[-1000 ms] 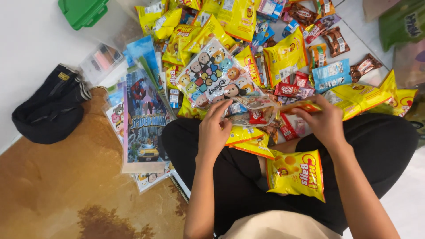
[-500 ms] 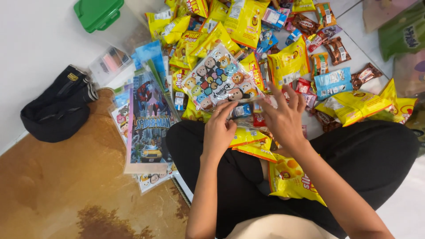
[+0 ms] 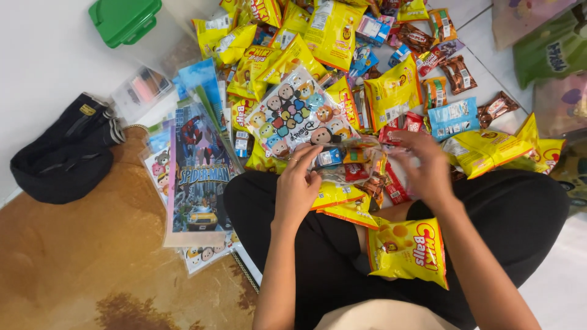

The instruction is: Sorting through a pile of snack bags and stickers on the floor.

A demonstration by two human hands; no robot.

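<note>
On the floor in front of crossed legs in black trousers [image 3: 513, 220], the left hand [image 3: 298, 186] and the right hand [image 3: 426, 166] hold a clear plastic bag [image 3: 351, 160] stuffed with small sweets, just above the lap. The left fingers are curled round the bag's near end, gripping it; the right hand is blurred, its fingers bent over the bag's far side and seemingly pinching it, though how firmly I cannot tell. A yellow snack packet [image 3: 408, 250] lies on the right thigh, two more yellow packets [image 3: 342, 205] sit under the bag, and a cartoon-printed bag [image 3: 293, 116] lies just beyond the hands. A black cap [image 3: 61, 156] rests well apart on the brown mat [image 3: 92, 275]. The risk I see is the bag slipping or tipping open if either grip loosens, spilling sweets into the pile; a shifting knee could also slide the packet off the thigh
</note>
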